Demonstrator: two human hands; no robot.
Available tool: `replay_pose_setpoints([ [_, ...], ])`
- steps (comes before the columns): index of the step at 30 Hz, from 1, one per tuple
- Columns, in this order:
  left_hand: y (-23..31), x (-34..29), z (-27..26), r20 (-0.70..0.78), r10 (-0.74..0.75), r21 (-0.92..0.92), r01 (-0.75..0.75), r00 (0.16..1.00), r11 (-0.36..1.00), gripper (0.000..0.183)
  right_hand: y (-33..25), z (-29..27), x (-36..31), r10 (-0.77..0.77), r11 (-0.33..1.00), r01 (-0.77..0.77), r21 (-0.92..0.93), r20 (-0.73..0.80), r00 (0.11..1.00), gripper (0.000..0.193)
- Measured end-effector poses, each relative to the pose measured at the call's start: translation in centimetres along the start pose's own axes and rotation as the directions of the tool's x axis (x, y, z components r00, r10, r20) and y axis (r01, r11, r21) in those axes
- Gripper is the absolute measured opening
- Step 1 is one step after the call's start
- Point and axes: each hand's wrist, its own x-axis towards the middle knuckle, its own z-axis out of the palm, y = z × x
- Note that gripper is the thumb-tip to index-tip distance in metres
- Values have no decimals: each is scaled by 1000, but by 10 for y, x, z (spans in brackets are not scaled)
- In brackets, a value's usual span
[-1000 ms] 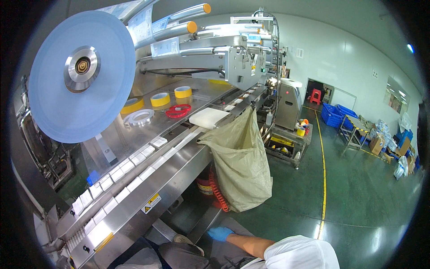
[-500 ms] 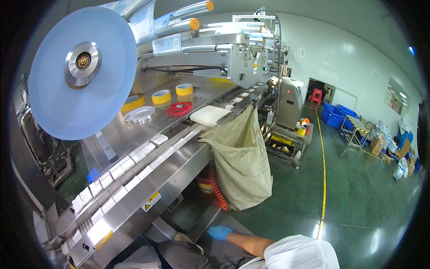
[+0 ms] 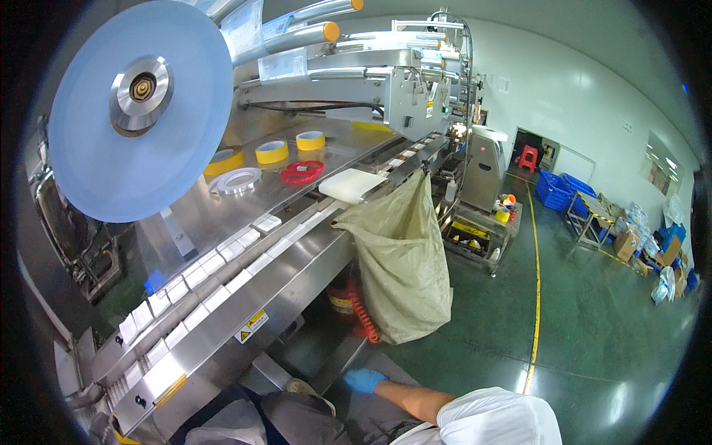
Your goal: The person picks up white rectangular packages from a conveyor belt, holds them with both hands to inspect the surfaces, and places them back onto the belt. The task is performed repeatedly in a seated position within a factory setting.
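Observation:
My right hand (image 3: pixel 363 380), in a blue glove, rests on my grey-trousered knee (image 3: pixel 374 404) with nothing visible in it. Its fingers lie flat over the knee, though small in view. No part of my left hand shows. Ahead and to the left runs a steel conveyor (image 3: pixel 278 285) carrying rows of small white packets (image 3: pixel 211 265). An olive cloth bag (image 3: pixel 404 259) hangs from the conveyor's side, beyond my right hand. A white pad (image 3: pixel 350 185) lies across the track above the bag.
A large pale blue film roll (image 3: pixel 81 141) stands at the upper left. Yellow tape rolls (image 3: pixel 272 153) and red-handled scissors (image 3: pixel 302 172) lie on the steel tabletop. Blue crates (image 3: pixel 552 190), a striped-edge table (image 3: pixel 589 215) and cardboard boxes (image 3: pixel 627 242) stand at the far right.
The view has shifted slightly, so the machine sits a little further right in the picture. My right hand stays on the knee.

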Motion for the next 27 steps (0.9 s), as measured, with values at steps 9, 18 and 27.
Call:
replay_pose_setpoints([
  [9, -6, 9, 10, -95, 85, 122, -73, 992, 990, 52, 25, 21, 17, -59, 996, 55, -64, -69, 996, 34],
  [18, -38, 28, 11, 162, 11, 4, -12, 987, 1000, 69, -21, -15, -10, 195, 978, -195, 72, 0, 981, 51],
  [27, -40, 17, 10, 55, 51, -14, -51, 997, 999, 66, -43, 7, 2, -20, 765, 22, 644, -10, 1000, 34],
])
